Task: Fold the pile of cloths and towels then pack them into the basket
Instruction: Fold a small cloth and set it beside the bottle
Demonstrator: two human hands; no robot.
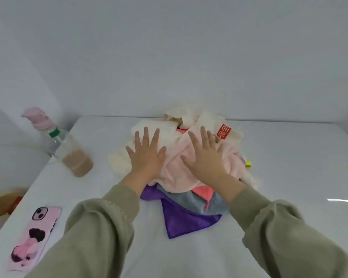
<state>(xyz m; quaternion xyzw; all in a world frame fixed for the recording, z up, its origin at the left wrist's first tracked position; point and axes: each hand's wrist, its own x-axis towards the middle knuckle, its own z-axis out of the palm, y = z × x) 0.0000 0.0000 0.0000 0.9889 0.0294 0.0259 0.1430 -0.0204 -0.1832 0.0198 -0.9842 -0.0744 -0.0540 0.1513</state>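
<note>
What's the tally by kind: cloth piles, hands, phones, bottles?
Cloth pile: 1
Hands: 2, left hand and right hand, both flat on the pile
Phone: 1, pink case
Bottles: 2, clear bottle and pink pump bottle
Total: 6

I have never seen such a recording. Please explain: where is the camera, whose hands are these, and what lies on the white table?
There is no machine: a person wears one camera on the head, looking down at their own hands. The left hand and right hand rest flat, fingers spread, on an unfolded pile: a fluffy pale pink towel, a cream towel, a grey cloth and a purple cloth. Nothing is held. The white table also bears a clear plastic bottle of brown liquid and a phone in a pink case.
</note>
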